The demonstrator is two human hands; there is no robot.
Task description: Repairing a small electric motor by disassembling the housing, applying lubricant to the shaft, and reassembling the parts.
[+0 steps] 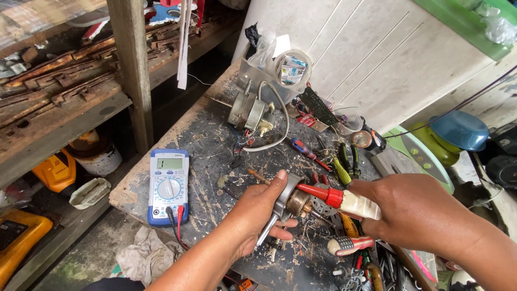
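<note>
The small motor part (pixel 295 202) sits gripped in the left hand (pixel 258 215) above the workbench (pixel 210 140); the right hand (pixel 414 210) grasps a red-tipped glue tube (pixel 339 198) — nozzle touching the metal — so application looks underway, not finished.

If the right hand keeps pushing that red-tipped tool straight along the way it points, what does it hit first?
The right hand aims the red-tipped tool leftward. Its tip already looks to be at the small motor part held in the left hand, so that comes first; depth is hard to judge.
</note>
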